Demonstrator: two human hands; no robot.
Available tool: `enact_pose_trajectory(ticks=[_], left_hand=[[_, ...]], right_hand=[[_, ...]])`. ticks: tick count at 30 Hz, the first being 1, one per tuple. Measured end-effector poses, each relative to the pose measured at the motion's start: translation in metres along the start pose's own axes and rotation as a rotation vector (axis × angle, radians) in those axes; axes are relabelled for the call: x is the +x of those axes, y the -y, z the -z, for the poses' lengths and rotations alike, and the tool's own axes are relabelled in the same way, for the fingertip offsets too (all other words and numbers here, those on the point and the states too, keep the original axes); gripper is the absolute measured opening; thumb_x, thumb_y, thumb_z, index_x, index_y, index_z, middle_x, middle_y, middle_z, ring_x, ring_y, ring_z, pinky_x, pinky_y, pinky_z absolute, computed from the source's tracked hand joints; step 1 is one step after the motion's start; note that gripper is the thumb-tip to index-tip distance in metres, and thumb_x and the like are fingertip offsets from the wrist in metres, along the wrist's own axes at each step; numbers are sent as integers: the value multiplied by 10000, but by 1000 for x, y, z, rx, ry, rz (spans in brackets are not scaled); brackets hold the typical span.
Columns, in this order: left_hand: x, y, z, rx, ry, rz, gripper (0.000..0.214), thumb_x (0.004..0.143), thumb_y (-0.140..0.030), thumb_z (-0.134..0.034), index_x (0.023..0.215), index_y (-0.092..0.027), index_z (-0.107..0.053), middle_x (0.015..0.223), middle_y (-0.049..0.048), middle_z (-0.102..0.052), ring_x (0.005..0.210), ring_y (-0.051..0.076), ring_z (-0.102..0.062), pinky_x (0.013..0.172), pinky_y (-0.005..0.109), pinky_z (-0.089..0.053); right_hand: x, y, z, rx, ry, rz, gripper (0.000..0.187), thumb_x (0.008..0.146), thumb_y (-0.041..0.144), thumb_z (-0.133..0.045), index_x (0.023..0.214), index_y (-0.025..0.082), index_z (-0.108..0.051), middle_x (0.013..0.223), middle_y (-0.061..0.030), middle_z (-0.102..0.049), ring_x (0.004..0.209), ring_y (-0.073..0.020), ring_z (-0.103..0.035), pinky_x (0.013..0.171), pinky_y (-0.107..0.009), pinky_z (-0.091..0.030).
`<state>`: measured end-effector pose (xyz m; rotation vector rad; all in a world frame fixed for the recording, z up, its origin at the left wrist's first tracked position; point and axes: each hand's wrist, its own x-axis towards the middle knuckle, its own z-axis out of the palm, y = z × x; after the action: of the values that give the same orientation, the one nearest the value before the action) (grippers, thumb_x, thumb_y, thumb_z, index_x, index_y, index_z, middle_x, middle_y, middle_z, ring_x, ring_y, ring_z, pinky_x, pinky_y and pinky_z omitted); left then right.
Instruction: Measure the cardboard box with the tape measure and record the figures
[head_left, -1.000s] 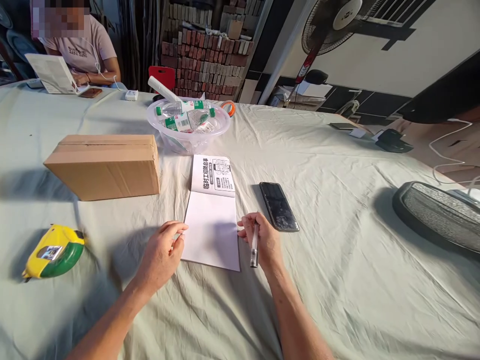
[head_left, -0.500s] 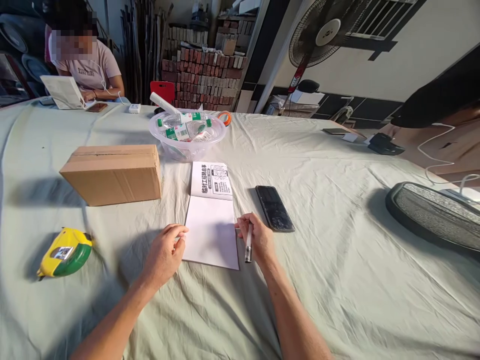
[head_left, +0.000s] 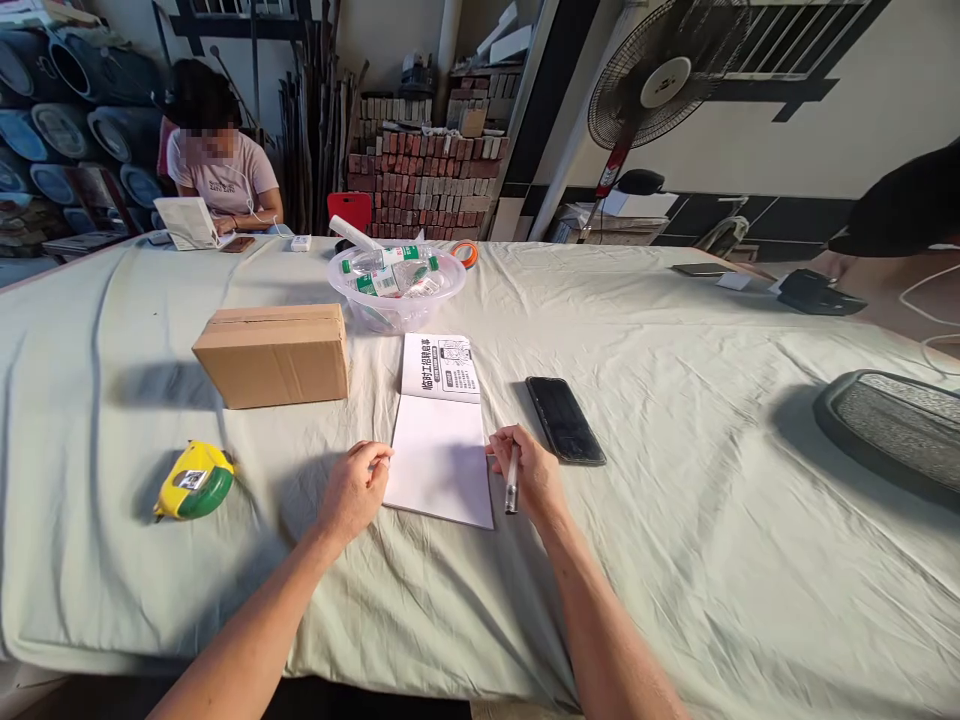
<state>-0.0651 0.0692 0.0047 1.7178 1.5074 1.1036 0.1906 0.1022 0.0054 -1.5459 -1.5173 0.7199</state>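
One notepad [head_left: 440, 460] lies flat on the cloth-covered surface [head_left: 697, 520], its printed top panel on the far side and its plain white page nearer the wearer. Two hands flank it. The left hand [head_left: 356, 492] rests at the notepad's left edge, its grip loosely curled with a narrow gap between thumb and forefinger; whether the fingertips press on the paper cannot be told. The right hand [head_left: 527, 472] is beside the notepad's right edge, its grip closed around one pen [head_left: 512, 487], whose clear end points back toward the wearer.

One black phone [head_left: 566, 420] lies right of the notepad, just beyond the right hand. Left of the notepad are one cardboard box [head_left: 274, 360] and, nearer the wearer, one yellow-and-green tape measure [head_left: 196, 480]. One clear basin [head_left: 397, 318] stands just behind the notepad, blocking the space past its top edge; it holds at least two green-capped bottles [head_left: 388, 281] and one white tube [head_left: 354, 233]. One orange ring [head_left: 466, 254] sits behind the notepad, near the basin. Well to the notepad's right is one dark-rimmed mesh object [head_left: 896, 430]. Far behind and left of the notepad, one person [head_left: 225, 180] sits at one white laptop [head_left: 186, 222].
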Motion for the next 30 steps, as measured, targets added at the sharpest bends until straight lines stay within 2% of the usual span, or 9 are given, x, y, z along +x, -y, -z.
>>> enact_pose_trajectory(ticks=[6,12,16,25,30], left_hand=[[-4,-5,0,-29,-18,14,180,858,-217,-469,896,-188,-643,923,58,-643,711,145,-652,606,250,-556],[-4,-10,6,-88,27,72,198,867,-256,-484,927,-186,-660,976,83,-681,909,200,-675,614,249,-562],[-6,-14,6,-116,71,97,205,874,-274,-492,924,-182,-667,969,85,-705,922,201,-678,637,254,-567],[-9,-18,4,-116,102,57,180,853,-254,-506,898,-186,-667,969,86,-691,923,189,-660,599,222,-536],[-8,-16,3,-105,90,56,180,846,-243,-507,884,-184,-673,929,76,-700,870,178,-667,617,227,-543]], right_hand=[[-2,-5,0,10,-55,8,342,838,548,-536,851,209,-583,797,-72,-735,589,-225,-691,600,-358,-568],[-1,-8,-2,-29,-68,-1,329,856,523,-524,844,199,-576,810,-44,-727,596,-189,-696,605,-309,-564],[-1,-10,-2,-44,-51,-12,342,861,532,-514,854,197,-583,807,-41,-732,610,-187,-704,599,-297,-558],[-2,-5,0,-29,-41,-19,391,838,571,-520,848,185,-583,784,-70,-729,615,-223,-700,618,-349,-567],[-3,-3,0,-22,-48,-23,372,830,559,-539,839,189,-582,776,-71,-725,600,-204,-686,609,-324,-564]])
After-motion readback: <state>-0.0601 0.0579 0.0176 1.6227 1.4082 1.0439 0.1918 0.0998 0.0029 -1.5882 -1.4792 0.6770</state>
